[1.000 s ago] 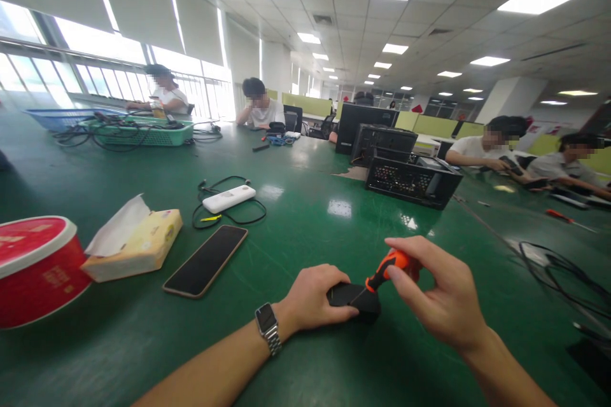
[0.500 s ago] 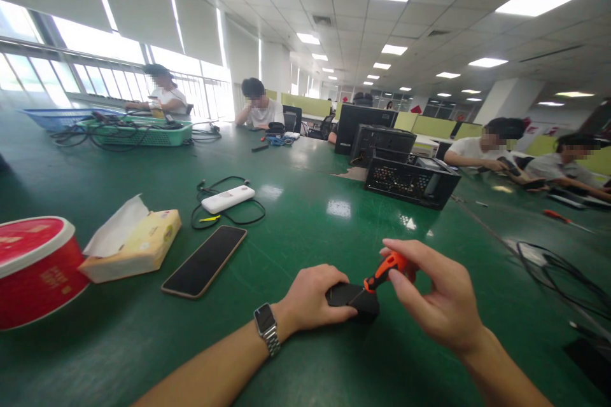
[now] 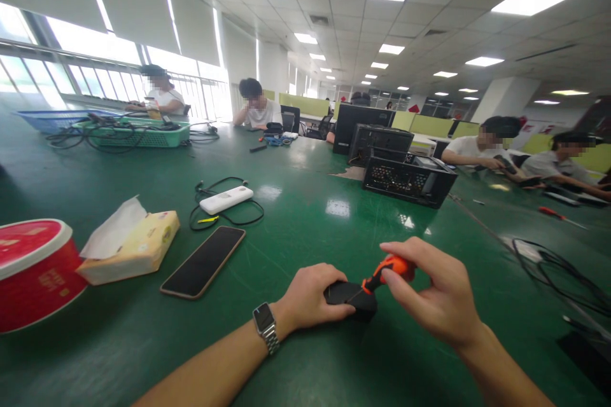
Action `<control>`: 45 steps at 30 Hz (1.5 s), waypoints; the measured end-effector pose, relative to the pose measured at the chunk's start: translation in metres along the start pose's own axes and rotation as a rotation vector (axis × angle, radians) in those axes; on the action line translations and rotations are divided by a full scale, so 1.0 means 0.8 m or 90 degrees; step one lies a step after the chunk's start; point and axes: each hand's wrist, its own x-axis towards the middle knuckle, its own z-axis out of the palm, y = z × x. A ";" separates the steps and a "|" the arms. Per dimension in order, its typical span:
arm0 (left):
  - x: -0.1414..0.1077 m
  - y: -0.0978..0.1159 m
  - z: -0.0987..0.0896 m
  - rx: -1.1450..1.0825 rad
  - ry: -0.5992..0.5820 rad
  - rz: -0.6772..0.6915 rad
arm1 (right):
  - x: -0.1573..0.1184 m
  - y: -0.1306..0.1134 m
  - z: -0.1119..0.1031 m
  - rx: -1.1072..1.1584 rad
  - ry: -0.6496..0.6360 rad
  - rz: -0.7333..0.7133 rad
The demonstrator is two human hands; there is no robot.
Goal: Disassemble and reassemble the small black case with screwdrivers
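Note:
On the green table [image 3: 286, 356], a small black device [image 3: 356, 297] lies under my left hand [image 3: 312, 296], whose thumb and fingers grip its left end. My right hand [image 3: 436, 289] holds an orange and black screwdriver [image 3: 389, 269] between thumb and fingers. The screwdriver is tilted, and its thin shaft reaches down to the top of the black device. The exact spot where its tip touches is too small to tell. A watch [image 3: 265, 325] is on my left wrist.
Left of my hands lie a phone [image 3: 204, 262], a tissue pack [image 3: 138, 245], a red tub [image 3: 38, 280] and a white device [image 3: 226, 200] with a cable. Behind stands a black computer case [image 3: 408, 181]. Another screwdriver [image 3: 561, 216] and cables lie right. People sit around the table.
The screwdriver handle leans slightly lower to the right, with the fingers of my right hand shifted around it. My left hand keeps its grip on the device.

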 end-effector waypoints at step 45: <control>-0.007 0.008 0.002 0.020 -0.020 0.063 | -0.096 0.033 0.041 0.237 0.307 0.306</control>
